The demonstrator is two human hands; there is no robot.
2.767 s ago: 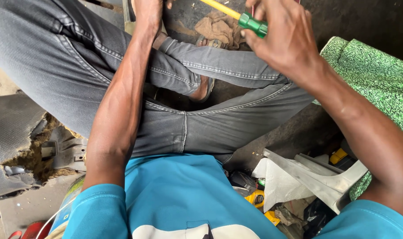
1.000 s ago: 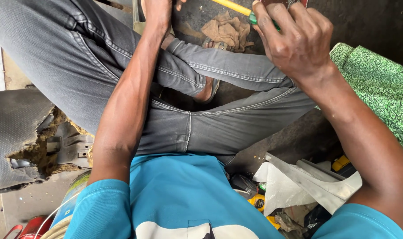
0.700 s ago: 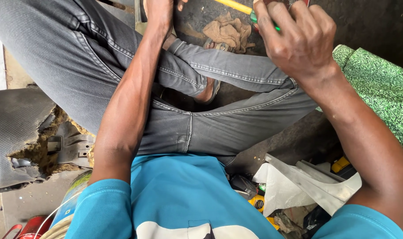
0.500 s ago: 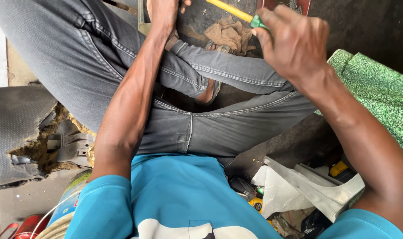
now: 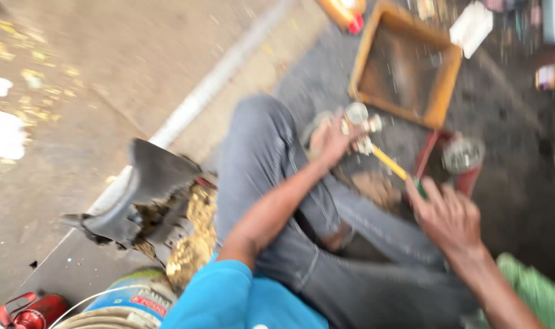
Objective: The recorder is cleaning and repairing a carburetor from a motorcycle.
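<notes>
Gripping metal fitting point(image 5: 358, 119): left hand point(image 5: 331, 141) | screwdriver point(image 5: 394, 166): right hand point(image 5: 447, 214)

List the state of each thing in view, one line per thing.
Left hand: closed on a small round metal fitting, held up.
Right hand: grip on the green handle of a yellow-shafted screwdriver, tip at the fitting.
Orange rectangular tray: lying flat on the ground.
Broken grey plastic panel: cracked, edges jagged.

You wear a bright blue short-sleeved shirt point(image 5: 228, 298) and grey denim jeans point(image 5: 259, 158); your forearms are bare.
</notes>
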